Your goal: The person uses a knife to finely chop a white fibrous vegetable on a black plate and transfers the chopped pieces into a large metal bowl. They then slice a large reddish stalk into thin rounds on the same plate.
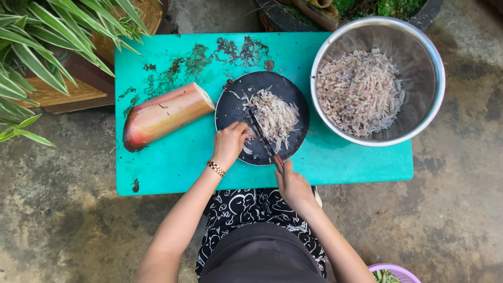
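Steel bowl of pale shreds on turquoise surface, more shreds on round dark board, left hand pressing there with fingers curled, right hand clamped on knife, cut banana blossom just beside board.

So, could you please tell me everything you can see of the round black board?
The round black board is a dark, flat disc lying on the turquoise table, left of the steel bowl. Pale shreds are heaped on it. The left hand rests on its near-left part, and the right hand holds a knife across it.
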